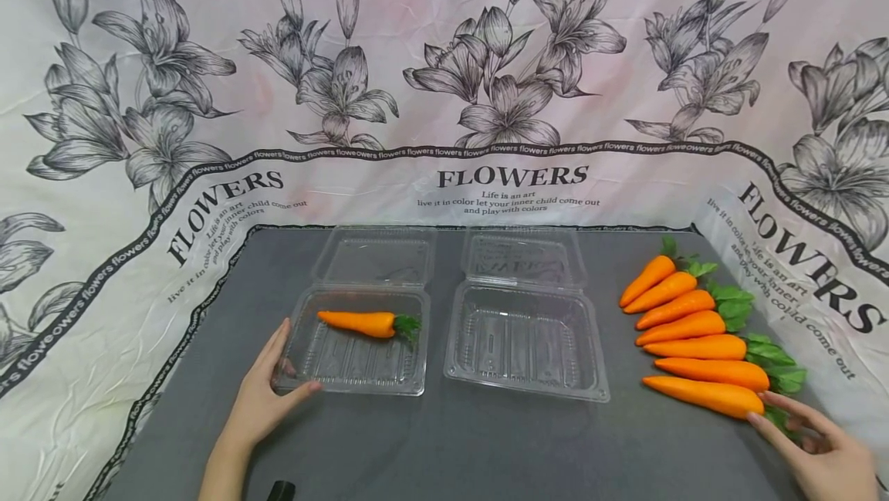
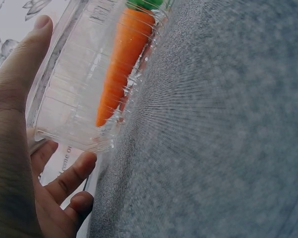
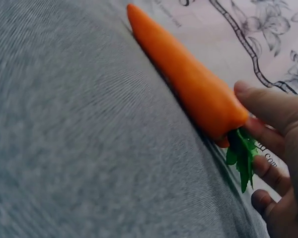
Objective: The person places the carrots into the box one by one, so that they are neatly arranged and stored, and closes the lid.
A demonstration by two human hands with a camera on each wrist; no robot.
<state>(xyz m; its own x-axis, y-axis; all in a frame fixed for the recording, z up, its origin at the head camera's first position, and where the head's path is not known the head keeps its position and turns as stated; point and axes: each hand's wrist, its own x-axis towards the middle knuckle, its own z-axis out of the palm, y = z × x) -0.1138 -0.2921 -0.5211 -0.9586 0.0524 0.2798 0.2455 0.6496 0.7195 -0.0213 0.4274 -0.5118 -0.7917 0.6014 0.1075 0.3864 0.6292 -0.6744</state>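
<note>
My left hand (image 1: 262, 397) rests at the left front corner of a clear plastic clamshell container (image 1: 368, 387), thumb along the front and the other fingers at the left side. One orange carrot (image 1: 357, 323) with a short green top lies inside it; the left wrist view shows this carrot (image 2: 126, 59) through the clear wall. On the far right my right hand (image 1: 823, 439) pinches the leafy end of the nearest carrot (image 1: 708, 394) between thumb and forefinger. In the right wrist view, that carrot (image 3: 184, 74) lies on the grey cloth, its green leaves (image 3: 242, 153) by the fingers.
A second clear clamshell container (image 1: 524, 389) stands open in the middle, with nothing in it. Several more carrots (image 1: 684, 326) lie in a row at the right. Flower-printed cloth borders the grey tabletop (image 1: 444, 447). A small black object (image 1: 281, 490) shows at the front edge.
</note>
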